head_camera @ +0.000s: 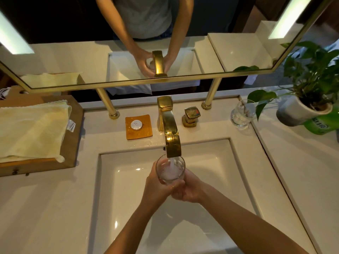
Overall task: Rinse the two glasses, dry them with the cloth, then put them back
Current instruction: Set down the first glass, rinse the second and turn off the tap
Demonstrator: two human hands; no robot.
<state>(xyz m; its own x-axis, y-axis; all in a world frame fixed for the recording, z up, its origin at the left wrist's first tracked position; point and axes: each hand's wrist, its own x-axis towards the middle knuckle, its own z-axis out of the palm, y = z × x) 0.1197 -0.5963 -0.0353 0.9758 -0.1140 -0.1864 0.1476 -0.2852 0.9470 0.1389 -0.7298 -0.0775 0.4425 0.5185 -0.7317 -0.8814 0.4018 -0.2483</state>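
While water is running from the gold tap (171,136) into it, one glass (170,169) is being held upright over the sink (220,171), the left hand (157,187) and right hand (191,191) both wrapping their fingers round its lower part. The second glass (241,114) is standing on the desk (45,208) at the right, just beside a potted plant (310,74) whose leaves are hanging across it. The yellow cloth (33,129) is lying folded on a wooden tray (73,136) at the left, well apart from both
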